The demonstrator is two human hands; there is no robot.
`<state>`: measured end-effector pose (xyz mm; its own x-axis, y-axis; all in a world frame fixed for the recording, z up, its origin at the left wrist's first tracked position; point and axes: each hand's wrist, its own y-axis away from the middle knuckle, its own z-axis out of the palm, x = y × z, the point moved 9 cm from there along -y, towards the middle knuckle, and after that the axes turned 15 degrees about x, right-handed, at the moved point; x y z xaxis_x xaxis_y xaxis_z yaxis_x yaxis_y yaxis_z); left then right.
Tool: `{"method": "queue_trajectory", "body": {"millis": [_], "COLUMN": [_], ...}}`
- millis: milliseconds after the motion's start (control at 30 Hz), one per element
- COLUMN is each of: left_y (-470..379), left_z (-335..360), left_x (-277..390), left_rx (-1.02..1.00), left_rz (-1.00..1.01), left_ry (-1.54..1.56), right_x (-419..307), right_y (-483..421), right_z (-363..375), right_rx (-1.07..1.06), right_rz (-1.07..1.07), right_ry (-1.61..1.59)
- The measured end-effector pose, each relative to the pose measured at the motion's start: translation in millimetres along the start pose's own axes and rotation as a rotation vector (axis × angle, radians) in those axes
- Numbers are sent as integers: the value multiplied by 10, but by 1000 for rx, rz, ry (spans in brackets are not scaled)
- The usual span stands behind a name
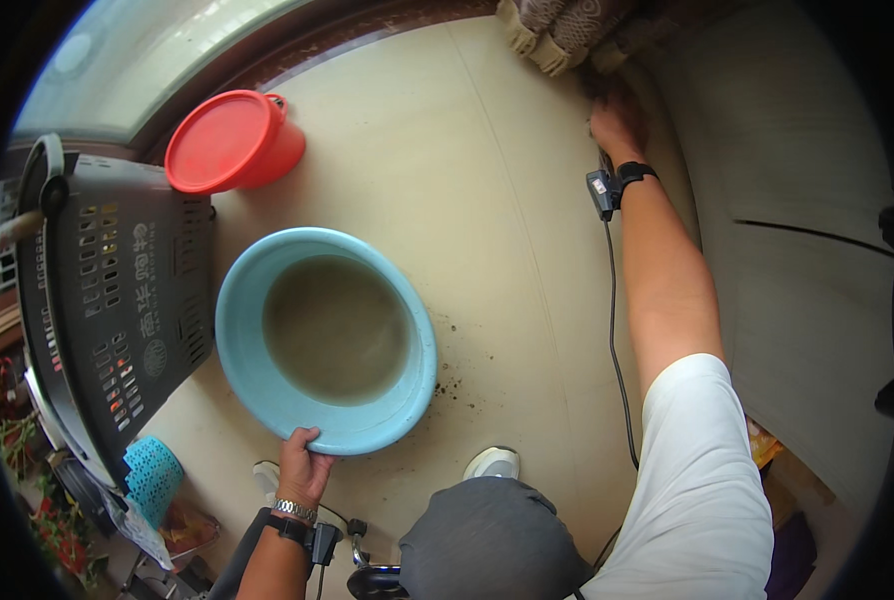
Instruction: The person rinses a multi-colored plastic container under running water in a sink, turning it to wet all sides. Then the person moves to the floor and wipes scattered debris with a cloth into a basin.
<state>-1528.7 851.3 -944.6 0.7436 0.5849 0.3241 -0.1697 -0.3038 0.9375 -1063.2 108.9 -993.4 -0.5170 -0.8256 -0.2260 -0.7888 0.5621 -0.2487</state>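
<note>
A round light-blue plastic basin (323, 431) with murky grey-brown water (338, 330) in it stands on the tiled floor before me. My left hand (304, 466) grips its near rim, the thumb over the edge and the fingers beneath. My right hand (618, 127) reaches far forward beside the pale upright panel on the right, just below the fringed curtain (556, 34). That hand is blurred and its fingertips are in shadow, so whatever it touches or holds is hidden.
A red lidded bucket (222, 146) and a grey plastic shopping basket (117, 300) stand left of the basin. A turquoise perforated container (152, 480) sits lower left. Dark dirt specks (451, 388) lie right of the basin. A black cable (613, 322) hangs from my right wrist device.
</note>
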Motion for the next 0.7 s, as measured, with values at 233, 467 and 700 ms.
{"method": "queue_trajectory", "body": {"millis": [233, 467, 700], "left_y": [88, 268, 499], "left_z": [55, -120, -438], "left_x": [-23, -136, -98], "left_rx": [10, 56, 108], "left_rz": [50, 29, 75], "left_ry": [58, 135, 148], "right_x": [-2051, -3489, -3261], "right_y": [729, 1982, 3450], "right_z": [269, 65, -425], "right_rx": [-119, -204, -266], "right_rz": [-397, -806, -1099], "right_ry": [-119, -356, -522]}}
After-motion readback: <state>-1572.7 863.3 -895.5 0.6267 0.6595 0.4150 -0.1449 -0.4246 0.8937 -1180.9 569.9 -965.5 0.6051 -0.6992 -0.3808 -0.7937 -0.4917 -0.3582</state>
